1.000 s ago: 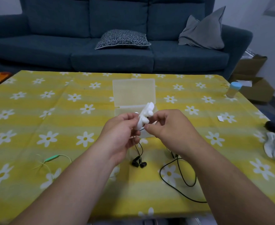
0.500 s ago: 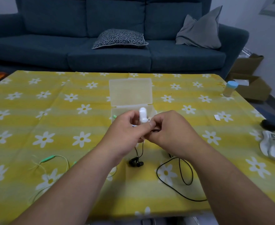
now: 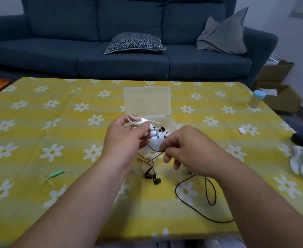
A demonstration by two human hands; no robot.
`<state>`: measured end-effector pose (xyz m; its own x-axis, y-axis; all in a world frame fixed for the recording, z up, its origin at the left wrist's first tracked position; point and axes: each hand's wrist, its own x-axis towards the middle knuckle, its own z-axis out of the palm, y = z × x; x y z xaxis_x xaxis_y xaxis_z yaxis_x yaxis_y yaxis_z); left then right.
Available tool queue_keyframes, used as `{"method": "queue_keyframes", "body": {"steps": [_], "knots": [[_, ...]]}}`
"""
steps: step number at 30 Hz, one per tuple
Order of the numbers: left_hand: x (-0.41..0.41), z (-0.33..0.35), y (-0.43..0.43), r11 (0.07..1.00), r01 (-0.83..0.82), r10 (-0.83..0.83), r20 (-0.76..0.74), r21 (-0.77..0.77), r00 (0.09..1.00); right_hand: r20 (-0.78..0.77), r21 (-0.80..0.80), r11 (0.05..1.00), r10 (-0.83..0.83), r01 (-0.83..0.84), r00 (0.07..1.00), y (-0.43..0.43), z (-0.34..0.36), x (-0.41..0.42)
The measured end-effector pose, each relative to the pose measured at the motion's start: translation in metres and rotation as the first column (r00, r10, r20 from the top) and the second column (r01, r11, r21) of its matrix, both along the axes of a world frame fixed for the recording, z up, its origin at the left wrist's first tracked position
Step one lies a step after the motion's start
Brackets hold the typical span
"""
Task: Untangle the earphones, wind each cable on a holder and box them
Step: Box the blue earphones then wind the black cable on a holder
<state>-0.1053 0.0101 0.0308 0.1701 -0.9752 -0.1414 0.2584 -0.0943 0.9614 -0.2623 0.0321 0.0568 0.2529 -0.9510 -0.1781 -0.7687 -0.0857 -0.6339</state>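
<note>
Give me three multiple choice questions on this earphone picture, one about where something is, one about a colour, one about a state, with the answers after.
1. Where do the black earbuds lie?
A. On the tablecloth
B. In the box
C. On the sofa

2. What colour is the thin cable at the far left?
A. Red
B. Green
C. White

3. The right hand is
A. flat on the cloth
B. pinching the black cable
C. inside the box

Answers:
1 A: they rest on the cloth below the left hand, which holds the white holder.
2 B: cable and remote are light green.
3 B: thumb and finger close on the black cable.
</note>
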Motion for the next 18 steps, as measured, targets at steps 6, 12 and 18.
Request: {"method": "queue_keyframes", "body": {"steps": [6, 12, 18], "knots": [[-0.0003, -0.0041, 0.0016, 0.994, 0.074, -0.045, 0.323, -0.078, 0.945, 0.018, -0.111, 0.993, -0.033, 0.035, 0.999, -0.0025, -0.0008, 0.0024], [0.0005, -0.0005, 0.0052, 0.984, 0.143, -0.085, 0.432, -0.104, 0.898, 0.128, -0.162, 0.976, -0.127, 0.147, 0.984, -0.0021, 0.0046, 0.0016], [-0.0028, -0.0026, 0.0051, 0.980, 0.183, -0.142, 0.377, -0.075, 0.915, 0.128, -0.258, 0.944, -0.177, 0.205, 0.976, -0.0033, 0.0039, 0.0019]]}}
